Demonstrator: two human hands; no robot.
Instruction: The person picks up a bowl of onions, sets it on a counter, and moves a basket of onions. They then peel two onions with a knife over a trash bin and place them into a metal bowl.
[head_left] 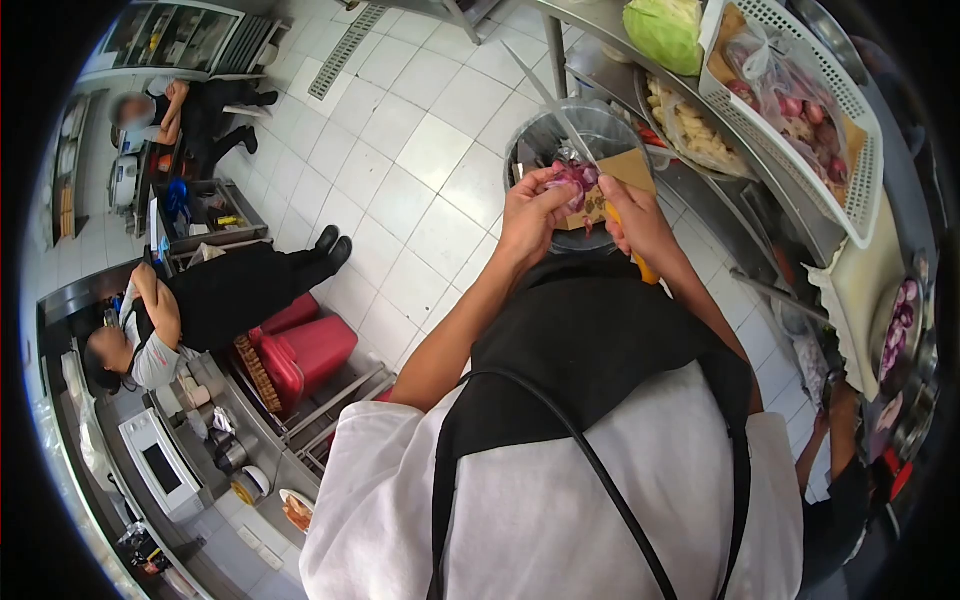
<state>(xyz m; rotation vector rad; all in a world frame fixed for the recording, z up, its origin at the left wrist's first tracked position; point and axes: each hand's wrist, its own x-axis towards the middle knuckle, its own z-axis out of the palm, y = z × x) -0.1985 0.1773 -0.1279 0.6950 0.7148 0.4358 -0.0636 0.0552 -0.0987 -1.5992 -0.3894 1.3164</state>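
My left hand (530, 222) is closed around a red onion (570, 190), with loose purple skin showing at its fingertips. My right hand (645, 222) grips a knife by its yellow-orange handle (645, 268). The long knife blade (560, 118) points up and away to the left, its lower part right at the onion. Both hands are over a grey bin (512, 152). A piece of brown cardboard (632, 172) and dark scraps show in the bin's mouth, partly hidden by the hands.
At the right, a white perforated basket (872, 165) holds bagged red onions (795, 108), beside a green cabbage (664, 34). Pale yellow pieces (690, 125) fill a container below. Peeled onions (902, 320) sit in a metal bowl. Two people stand left; another person's arm (845, 430) shows lower right.
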